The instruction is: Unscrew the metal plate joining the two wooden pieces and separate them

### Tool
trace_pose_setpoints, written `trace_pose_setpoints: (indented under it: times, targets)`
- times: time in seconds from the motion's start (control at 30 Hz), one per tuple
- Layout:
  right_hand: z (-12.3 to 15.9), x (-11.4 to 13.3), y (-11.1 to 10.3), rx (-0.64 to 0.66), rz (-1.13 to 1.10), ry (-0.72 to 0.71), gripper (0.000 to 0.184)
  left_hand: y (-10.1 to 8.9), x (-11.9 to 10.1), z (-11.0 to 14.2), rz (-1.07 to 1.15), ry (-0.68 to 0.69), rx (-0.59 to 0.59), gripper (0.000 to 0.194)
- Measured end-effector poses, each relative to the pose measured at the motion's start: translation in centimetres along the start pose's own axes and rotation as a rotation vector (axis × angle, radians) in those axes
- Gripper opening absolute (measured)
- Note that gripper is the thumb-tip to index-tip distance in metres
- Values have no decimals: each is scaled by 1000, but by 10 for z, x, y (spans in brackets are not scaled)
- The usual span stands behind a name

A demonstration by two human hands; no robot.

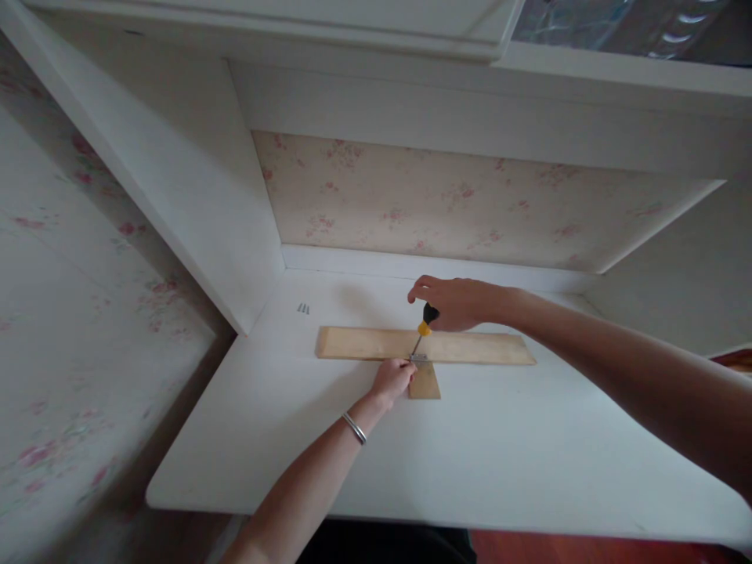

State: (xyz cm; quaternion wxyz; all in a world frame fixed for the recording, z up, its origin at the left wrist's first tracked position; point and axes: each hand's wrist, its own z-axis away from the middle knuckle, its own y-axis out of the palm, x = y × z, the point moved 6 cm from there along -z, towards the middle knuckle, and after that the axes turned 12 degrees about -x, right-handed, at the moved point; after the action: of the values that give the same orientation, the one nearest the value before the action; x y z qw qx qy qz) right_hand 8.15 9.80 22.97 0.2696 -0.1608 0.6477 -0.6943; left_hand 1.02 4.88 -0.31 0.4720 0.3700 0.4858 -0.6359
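My right hand (455,303) is closed around the black and yellow handle of a screwdriver (424,325). The screwdriver is tilted, its tip down at a small metal hinge (419,358). This hinge lies where a long wooden board (358,343) meets a short wooden piece (425,384) on the near side. With fingers pinched together, my left hand (393,381) is at the left end of the hinge, beside the screwdriver's tip. What the left fingertips hold, if anything, is too small to make out.
Several small screws (303,309) lie on the white desktop (517,446), left of the board's far side. White side panels (176,157) and an overhead cabinet (352,19) enclose the desk. Flowered wallpaper (411,200) covers the back.
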Motion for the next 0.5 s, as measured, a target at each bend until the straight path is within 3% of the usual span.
trace_pose_setpoints:
  times: [0.1, 0.2, 0.27, 0.37, 0.43, 0.5]
  targets:
    - [-1, -5, 4, 54, 53, 75, 43, -1, 0, 1, 8, 1, -9, 25]
    - [-2, 3, 3, 40, 4, -50, 25, -2, 0, 1, 1, 3, -12, 25]
    - [-2, 6, 1, 22, -28, -92, 36, -3, 0, 1, -3, -9, -13, 25]
    - [-1, -1, 1, 64, 18, 38, 49, -3, 1, 2, -3, -19, -21, 24]
    - [-1, -3, 1, 92, 52, 87, 45, -4, 0, 2, 0, -7, -25, 25]
    - [-1, 2, 1, 83, 36, 22, 32, -5, 0, 3, 2, 1, -23, 25]
